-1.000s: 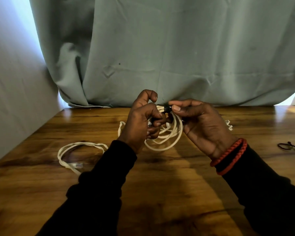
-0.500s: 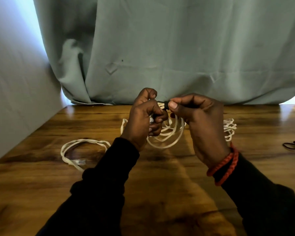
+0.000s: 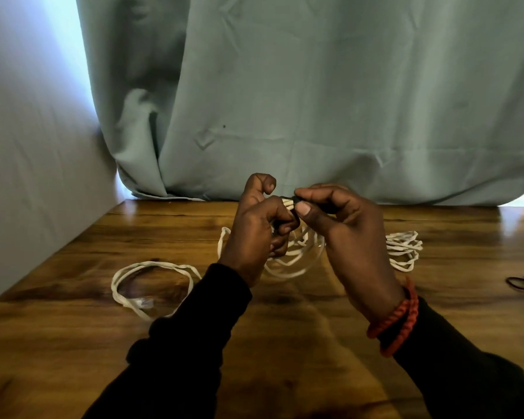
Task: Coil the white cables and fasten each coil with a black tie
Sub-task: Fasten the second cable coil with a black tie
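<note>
Holding a coil of flat white cable (image 3: 297,252) above the glossy brown wooden table (image 3: 285,343), the left hand (image 3: 254,234) has its fingers curled tightly round the gathered strands near the coil's top, index finger hooked upward and free. Right hand (image 3: 342,231): thumb and forefinger pinch a small black tie (image 3: 292,200) wrapped round the white strands, just right of the left knuckles; remaining fingers bent loosely behind. Loops of the held coil hang below and between both palms. Whether the tie is closed cannot be told.

A second white cable, loosely looped with a clear plug end (image 3: 152,285), lies flat on the wood, down-left of the left wrist. A third bundle of white cable (image 3: 404,251) lies just beyond the right hand's outer edge. Another black tie (image 3: 522,282) lies well right of the right wrist, near the frame edge. A red braided bracelet (image 3: 397,319) circles the right wrist. A grey-green curtain (image 3: 315,101) hangs behind the fingers.
</note>
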